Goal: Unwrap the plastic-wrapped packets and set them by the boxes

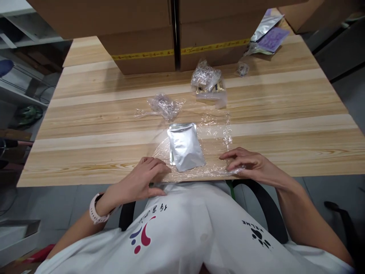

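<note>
The silver pouch [187, 148] lay on the clear film [213, 133], between your left hand [145, 177] and your right hand [253, 165], slightly beyond the left fingertips. The edge of a second pouch [171, 154] showed under its side nearer your left hand. Your left hand was loosely open, thumb well apart from the fingers, with its fingertips at the film's near edge and no pouch in hold. Your right hand was partly closed, with gathered film pinched between thumb and fingers.

The top pouch looked light and soft, with a fuller middle and flatter, stiffer seams. Its smooth foil would probably slide over the one below, so the pair was best taken together by both side seams, without squeezing the middle. The film looked thin, clingy and easy to crease or tear; a broad hold along its edge suited it better than one fingertip.

Beyond your left hand, crumpled film [165, 106] sat on the bench [285, 125]. Farther out, ahead of and inward from your right hand, was a wrapped bundle [205, 76], with cardboard boxes [142, 57] beyond both hands.
</note>
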A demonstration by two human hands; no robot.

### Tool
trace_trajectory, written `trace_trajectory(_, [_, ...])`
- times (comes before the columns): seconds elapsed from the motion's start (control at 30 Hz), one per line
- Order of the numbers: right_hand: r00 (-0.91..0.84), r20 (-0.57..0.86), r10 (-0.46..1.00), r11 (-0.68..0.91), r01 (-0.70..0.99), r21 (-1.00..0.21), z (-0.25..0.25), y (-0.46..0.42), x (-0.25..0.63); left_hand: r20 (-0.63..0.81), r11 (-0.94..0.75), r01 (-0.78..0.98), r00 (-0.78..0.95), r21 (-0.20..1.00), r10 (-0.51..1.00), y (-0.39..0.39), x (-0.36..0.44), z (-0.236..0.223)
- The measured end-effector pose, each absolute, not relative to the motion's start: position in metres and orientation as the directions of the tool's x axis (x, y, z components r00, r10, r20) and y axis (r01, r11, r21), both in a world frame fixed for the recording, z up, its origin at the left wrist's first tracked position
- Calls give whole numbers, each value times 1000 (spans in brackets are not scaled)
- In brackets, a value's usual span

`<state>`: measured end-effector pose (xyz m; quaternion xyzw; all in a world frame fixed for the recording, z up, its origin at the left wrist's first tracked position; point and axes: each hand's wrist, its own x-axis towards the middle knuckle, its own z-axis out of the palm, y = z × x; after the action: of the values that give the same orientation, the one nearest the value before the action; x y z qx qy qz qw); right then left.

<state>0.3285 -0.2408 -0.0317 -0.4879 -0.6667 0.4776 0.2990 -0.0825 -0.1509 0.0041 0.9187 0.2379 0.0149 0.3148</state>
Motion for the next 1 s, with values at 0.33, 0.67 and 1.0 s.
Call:
trace_trajectory(0.33, [-68,-48,997,-23,340,-940,-39,-248,309,392,-847,400,759,350,520,-191,-94,-47])
trace_trajectory(0.67, [-30,62,998,69,342,-937,-49,-254,308,154,-388,469,462,794,874,-189,-104,-48])
trace_trajectory(1.0, [-398,-15,917,224,545,-808,-16,-268,355,-57,-516,470,777,716,627,-179,-117,13])
